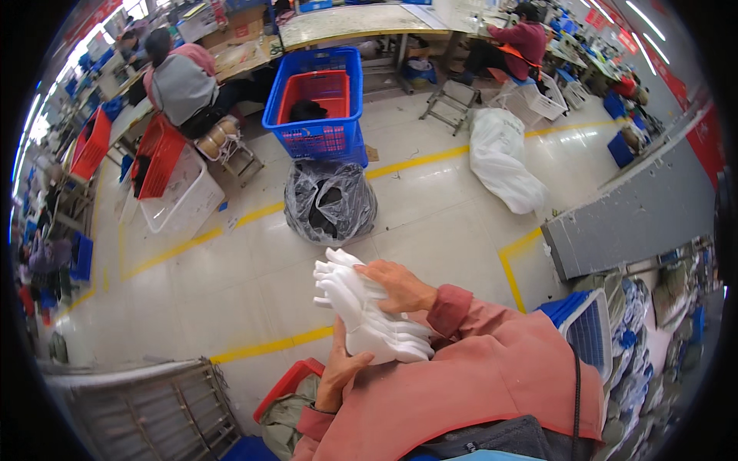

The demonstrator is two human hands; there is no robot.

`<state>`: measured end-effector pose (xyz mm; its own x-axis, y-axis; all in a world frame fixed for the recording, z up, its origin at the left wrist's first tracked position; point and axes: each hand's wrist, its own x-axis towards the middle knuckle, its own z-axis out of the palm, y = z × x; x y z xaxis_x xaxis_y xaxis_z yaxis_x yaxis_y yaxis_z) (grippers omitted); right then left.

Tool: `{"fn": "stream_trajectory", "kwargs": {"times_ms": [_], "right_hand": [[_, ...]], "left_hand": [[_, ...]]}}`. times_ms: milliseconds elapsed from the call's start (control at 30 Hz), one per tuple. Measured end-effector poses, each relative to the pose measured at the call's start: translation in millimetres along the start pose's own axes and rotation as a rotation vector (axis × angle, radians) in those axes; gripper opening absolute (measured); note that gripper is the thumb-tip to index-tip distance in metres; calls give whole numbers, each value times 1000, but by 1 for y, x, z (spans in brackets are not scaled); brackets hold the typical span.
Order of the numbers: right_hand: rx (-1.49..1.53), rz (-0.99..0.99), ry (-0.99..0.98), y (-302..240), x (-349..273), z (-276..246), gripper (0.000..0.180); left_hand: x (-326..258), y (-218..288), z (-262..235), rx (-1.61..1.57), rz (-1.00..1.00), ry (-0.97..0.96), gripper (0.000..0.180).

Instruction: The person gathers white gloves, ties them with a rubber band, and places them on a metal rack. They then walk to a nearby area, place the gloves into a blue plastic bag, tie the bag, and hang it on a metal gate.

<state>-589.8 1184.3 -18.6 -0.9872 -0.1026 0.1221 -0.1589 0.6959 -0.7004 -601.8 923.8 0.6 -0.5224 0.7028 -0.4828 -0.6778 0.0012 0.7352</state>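
A bundle of several white hand-shaped forms, nested side by side, is held up in front of my chest. Their finger ends point up and to the left, and their cut wrist ends face down and right. My left hand grips the bundle from below, with the thumb along the lower edge. Across the upper right side lies my right hand, its fingers curled over the forms. Part of my left hand's fingers is hidden behind the bundle.
Ahead on the floor stand a grey plastic bag and a blue crate holding a red basket. A white sack lies farther right. A metal rack is at lower left, a grey panel at right. People sit at worktables beyond.
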Motion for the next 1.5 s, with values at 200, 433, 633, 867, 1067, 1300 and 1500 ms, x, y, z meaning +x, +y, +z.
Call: {"fn": "stream_trajectory", "kwargs": {"times_ms": [200, 433, 633, 867, 1067, 1300, 1500], "right_hand": [[88, 1, -32, -7, 112, 42, 89], [114, 67, -120, 47, 236, 89, 100], [332, 231, -30, 76, 392, 10, 95], [863, -291, -802, -47, 547, 50, 97], [756, -168, -989, -118, 638, 186, 99], [848, -142, -978, -192, 729, 291, 102], [858, 135, -1002, -225, 800, 366, 115]], "left_hand": [[8, 54, -76, -82, 155, 25, 108], [41, 83, -164, -255, 303, 229, 103], [54, 122, -272, -238, 436, 611, 82], [87, 212, -383, -291, 627, 857, 77], [117, 293, -455, -41, 715, 714, 69], [90, 358, -620, -111, 743, 612, 67], [59, 393, -740, -281, 704, 800, 80]]}}
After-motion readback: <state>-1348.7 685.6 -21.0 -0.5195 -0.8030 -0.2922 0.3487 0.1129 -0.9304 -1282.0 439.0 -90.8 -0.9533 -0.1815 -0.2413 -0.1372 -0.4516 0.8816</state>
